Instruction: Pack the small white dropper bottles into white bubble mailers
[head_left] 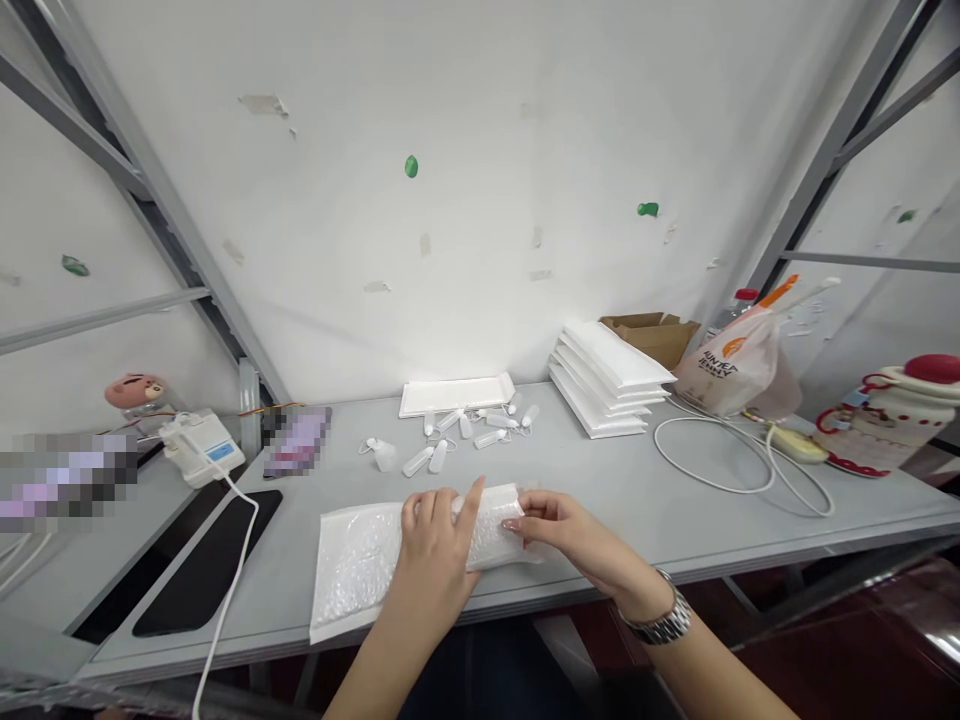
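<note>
**Counter (600, 500) contents, left to right**

1. Pink cartoon figurine (135, 392), at the far left.
2. White digital scale (202, 447) with a blue display, its reading too small to read; a white cable (238, 525) runs from it down over the counter edge.
3. Black flat pad (206, 565), just beside the cable.
4. Pixelated object (298, 442), unidentifiable.
5. White bubble mailer (352, 570), lying flat at the near edge under both hands.
6. Left hand (435, 560): curved across the mailer, index finger raised; whether it grips cannot be told.
7. Small translucent plastic bottles (457, 435), loose in a scattered group beyond the mailer, beside a flat white tray (454, 396).
8. Right hand (555, 525): fingers closed on the mailer's right end, grasping it. Metal-link wristwatch (660, 620) on the wrist.
9. Stack of white mailers (607, 380), with a cardboard box (649, 335) behind.
10. Plastic bag (724, 365) with an orange logo, lettering only partly legible, beside a coiled white cord (712, 455).
11. Red-and-white lidded jar (892, 420), at the far right.
</note>
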